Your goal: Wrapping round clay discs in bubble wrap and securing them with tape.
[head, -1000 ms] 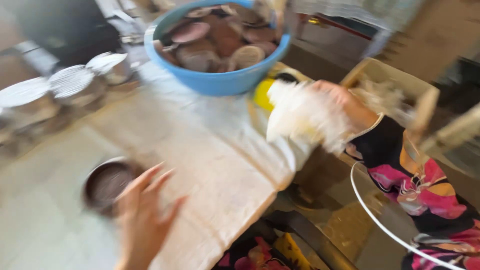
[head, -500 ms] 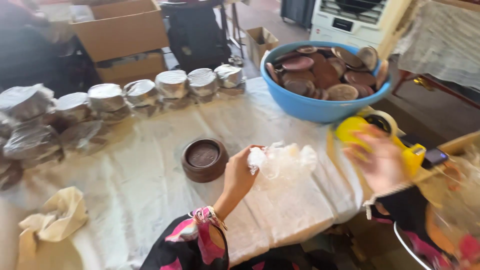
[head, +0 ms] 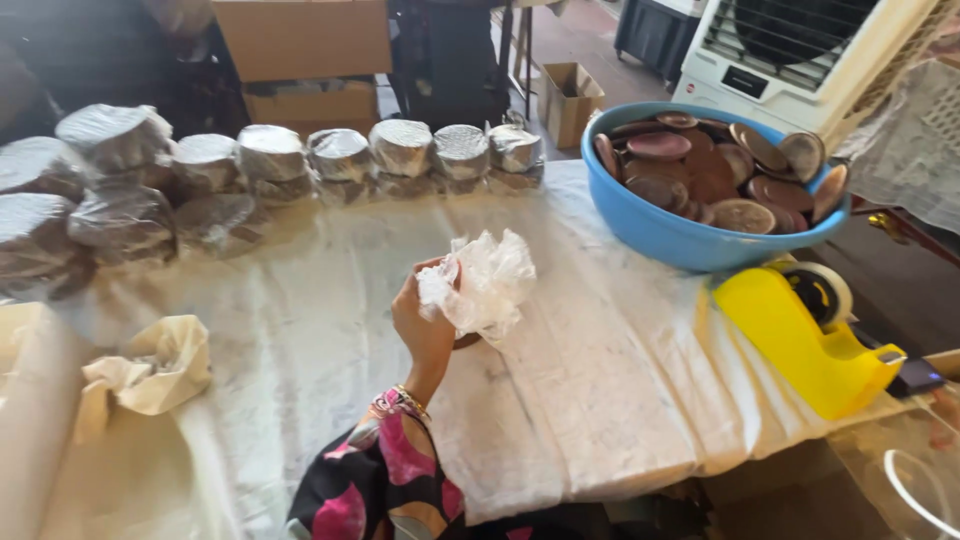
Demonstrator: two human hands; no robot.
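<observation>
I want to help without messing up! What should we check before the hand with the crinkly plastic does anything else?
1. Left hand has a firm hold on the crumpled clear plastic: ok, fingers wrapped around it.
2. Brown dish under the plastic: cannot tell, only a sliver shows behind the hand.
3. Right hand ready to help: cannot tell, it is out of view.
4. Yellow tape dispenser close by on the table: ok, upright by the table's right edge.
5. Blue tub of brown dishes sitting steady: ok, fully on the table.
6. White table cover lying flat: ok.
</observation>
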